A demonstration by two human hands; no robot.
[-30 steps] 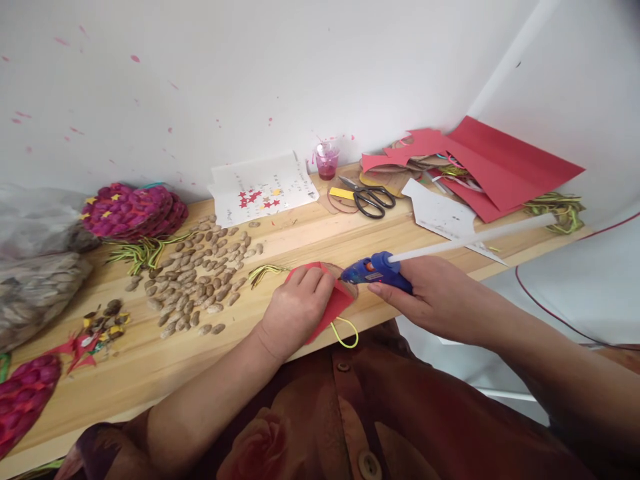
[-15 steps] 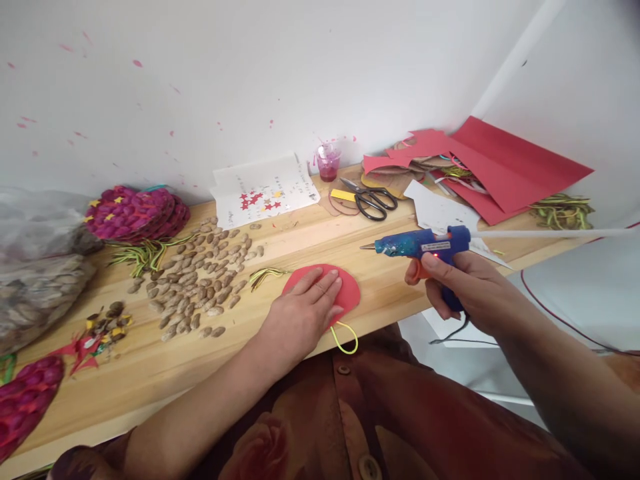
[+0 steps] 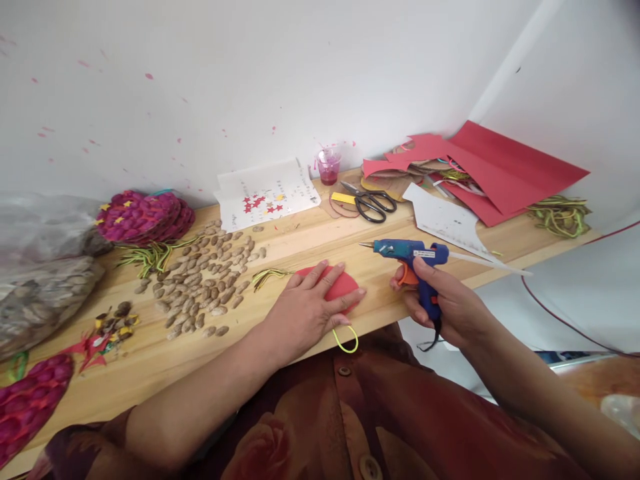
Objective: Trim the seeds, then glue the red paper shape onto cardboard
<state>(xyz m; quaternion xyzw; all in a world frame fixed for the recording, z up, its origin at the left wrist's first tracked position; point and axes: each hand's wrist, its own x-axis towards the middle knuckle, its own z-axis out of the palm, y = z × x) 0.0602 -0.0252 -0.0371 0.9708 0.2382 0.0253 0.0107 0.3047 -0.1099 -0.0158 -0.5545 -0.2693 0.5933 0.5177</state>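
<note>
My left hand [image 3: 315, 303] lies flat with fingers spread over a red paper disc [image 3: 345, 283] at the table's front edge. A loop of yellow-green cord [image 3: 346, 341] sticks out from the disc on the near side, and a striped yarn tassel [image 3: 270, 275] from its left. My right hand [image 3: 440, 297] grips a blue hot glue gun [image 3: 407, 252] by its handle, fingers by the orange trigger. Its nozzle points left, above the table and apart from the disc. A white glue stick [image 3: 487, 262] extends from the gun's back.
Shelled-looking peanuts [image 3: 205, 280] spread left of the disc, beside purple bumpy discs [image 3: 145, 217] and a plastic bag [image 3: 45, 287]. Behind lie a paper sheet with small stars [image 3: 295, 183], a cup of purple liquid [image 3: 329, 167], black scissors [image 3: 373, 202] and red paper [image 3: 510, 173].
My left hand's fingers have spread wider on the disc. My right hand has shifted slightly left and down with the glue gun, and the glue stick now slants downward.
</note>
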